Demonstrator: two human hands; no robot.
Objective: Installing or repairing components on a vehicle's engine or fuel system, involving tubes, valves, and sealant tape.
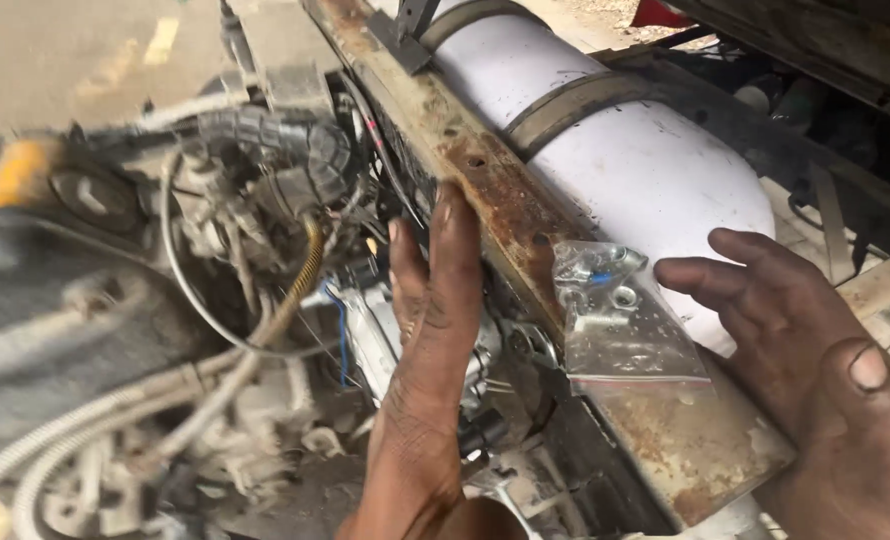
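White cylindrical metal tank [655,170] with grey straps lies behind the long rusty steel beam [525,230], which runs diagonally. Tangle of grey hoses and wires [255,190] left of it. Left hand [430,320] flat against the beam's side, fingers straight and together. Right hand [795,330] open, fingers spread, tips just beside the clear plastic bag of small metal fittings [615,320] lying on the beam.
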